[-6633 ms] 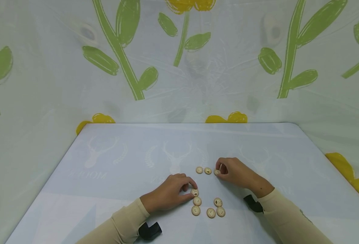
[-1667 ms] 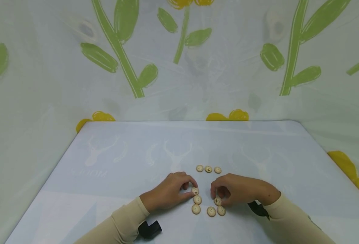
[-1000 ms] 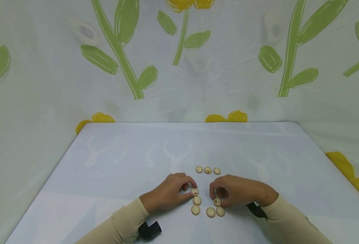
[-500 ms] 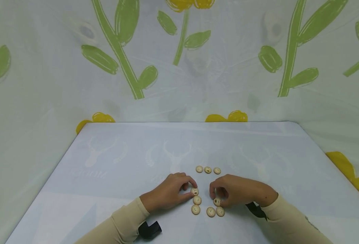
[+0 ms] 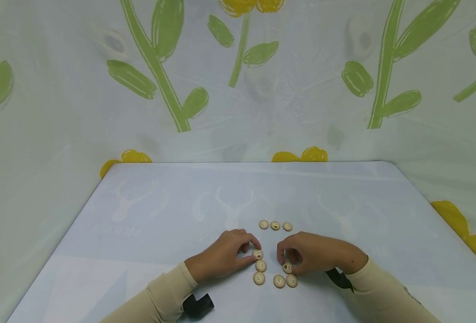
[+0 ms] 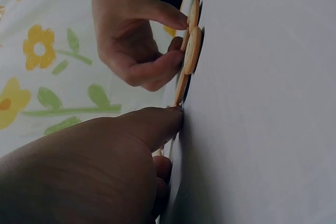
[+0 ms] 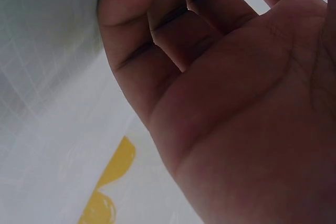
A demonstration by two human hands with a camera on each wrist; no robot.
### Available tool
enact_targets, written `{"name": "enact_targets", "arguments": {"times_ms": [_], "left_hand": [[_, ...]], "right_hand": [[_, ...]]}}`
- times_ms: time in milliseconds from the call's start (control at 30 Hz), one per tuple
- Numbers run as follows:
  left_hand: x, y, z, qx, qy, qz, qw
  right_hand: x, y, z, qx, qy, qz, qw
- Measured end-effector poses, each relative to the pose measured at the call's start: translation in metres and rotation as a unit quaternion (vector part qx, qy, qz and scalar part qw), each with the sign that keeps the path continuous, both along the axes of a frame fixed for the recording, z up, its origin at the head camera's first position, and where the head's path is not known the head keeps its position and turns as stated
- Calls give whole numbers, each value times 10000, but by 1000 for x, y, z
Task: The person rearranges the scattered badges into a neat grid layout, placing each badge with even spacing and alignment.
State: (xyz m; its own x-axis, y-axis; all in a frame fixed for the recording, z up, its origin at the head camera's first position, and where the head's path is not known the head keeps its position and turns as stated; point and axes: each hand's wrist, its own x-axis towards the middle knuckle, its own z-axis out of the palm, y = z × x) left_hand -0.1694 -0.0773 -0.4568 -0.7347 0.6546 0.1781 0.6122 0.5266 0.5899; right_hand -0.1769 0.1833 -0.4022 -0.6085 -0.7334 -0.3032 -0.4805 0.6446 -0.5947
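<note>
Small round biscuits with face patterns lie flat on the table in short lines. My left hand [image 5: 226,255] pinches the far biscuit [image 5: 257,254] of the left column between thumb and finger; two more biscuits, a middle one [image 5: 261,265] and a near one [image 5: 259,278], run toward me. My right hand [image 5: 319,253] holds the upper biscuit [image 5: 288,268] of the right group at its edges, fingers curled over it. Just below it sit a right biscuit [image 5: 292,281] and a left biscuit [image 5: 279,281]. In the right wrist view the palm [image 7: 241,103] hides its fingertips' work.
Beyond the hands is a row of three biscuits, with a middle one [image 5: 275,225] bearing a dark mouth. They lie on a pale table [image 5: 161,193] with faint deer prints. Behind it hangs a flower-patterned curtain [image 5: 302,112]. Black wrist cameras, including the left one [image 5: 198,306], sit under the sleeves.
My right hand has come from the far row's right biscuit toward me and now holds the upper biscuit of the right group. Over the last second both hands have stayed nearly still.
</note>
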Motion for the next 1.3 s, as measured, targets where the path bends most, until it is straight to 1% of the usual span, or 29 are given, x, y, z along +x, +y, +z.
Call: {"name": "enact_targets", "arguments": {"times_ms": [400, 567, 800, 1067, 1300], "left_hand": [[1, 0, -2, 21, -101, 43, 9999], [2, -1, -2, -30, -115, 43, 9999], [1, 0, -1, -46, 14, 34, 10000], [1, 1, 1, -53, -20, 35, 10000], [0, 1, 2, -69, -23, 42, 10000]], "right_hand": [[-1, -2, -4, 38, 98, -40, 9999], [0, -2, -4, 4, 46, -45, 10000], [1, -2, -1, 31, 57, -102, 9999], [0, 2, -2, -239, 175, 124, 9995], [-3, 4, -4, -177, 160, 52, 9997]]}}
